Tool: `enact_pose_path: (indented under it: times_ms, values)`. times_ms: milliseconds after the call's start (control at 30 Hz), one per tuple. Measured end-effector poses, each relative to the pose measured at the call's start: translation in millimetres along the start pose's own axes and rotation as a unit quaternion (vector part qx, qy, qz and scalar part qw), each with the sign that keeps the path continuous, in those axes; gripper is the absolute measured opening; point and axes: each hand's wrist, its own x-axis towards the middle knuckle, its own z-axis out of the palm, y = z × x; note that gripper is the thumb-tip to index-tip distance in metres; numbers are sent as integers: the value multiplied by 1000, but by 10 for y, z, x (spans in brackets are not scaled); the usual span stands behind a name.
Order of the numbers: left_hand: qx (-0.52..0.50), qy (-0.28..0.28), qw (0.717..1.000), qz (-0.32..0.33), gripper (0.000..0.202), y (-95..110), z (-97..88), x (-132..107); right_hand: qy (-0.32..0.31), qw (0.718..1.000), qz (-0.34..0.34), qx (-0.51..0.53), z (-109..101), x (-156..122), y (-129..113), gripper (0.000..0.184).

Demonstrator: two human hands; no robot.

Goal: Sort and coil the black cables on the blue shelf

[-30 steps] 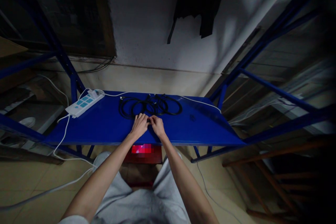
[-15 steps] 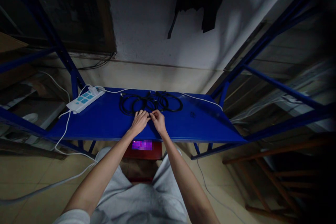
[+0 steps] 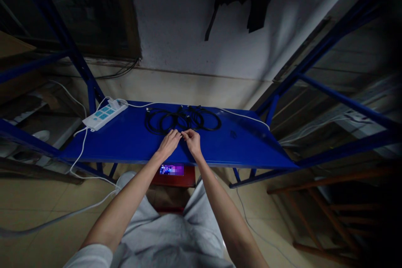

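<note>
Several black cables (image 3: 213,128) lie in overlapping coils on the blue shelf board (image 3: 116,146), with light-coloured plug ends (image 3: 148,110) showing at the far side. My left hand (image 3: 169,143) is at the near edge of the coils, its fingers bent and closed. Against it, fingertip to fingertip, my right hand (image 3: 192,140) is pinched shut. A small dark thing shows between the fingertips; whether it is a cable part or something separate I cannot tell. To the right lies a small dark bundle (image 3: 233,134), too dim to name.
A white power strip (image 3: 105,116) with blue sockets sits at the board's left end. From it a white cord (image 3: 147,104) runs along the back edge. Blue frame posts (image 3: 91,96) rise at both ends. Below is a red stool (image 3: 188,178) bearing a lit screen (image 3: 171,170).
The view has shifted slightly, so the scene sits a little higher and to the right. Both hands stay together at the coils, with only small finger movement.
</note>
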Motion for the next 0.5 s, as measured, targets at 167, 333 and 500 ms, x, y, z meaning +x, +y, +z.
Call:
enact_pose_path:
  times_ms: [167,333,500]
  values:
    - [-20,10,1000,-8,29,-10,27,-14,32,999,-7,-40,-7,10,2,38]
    - [-15,12,1000,5,30,-11,15,-17,57,994,-53,-75,-32,2,-35,35]
    - [-70,33,996,-32,26,-22,-34,-12,38,995,-64,-60,-43,-5,-71,27]
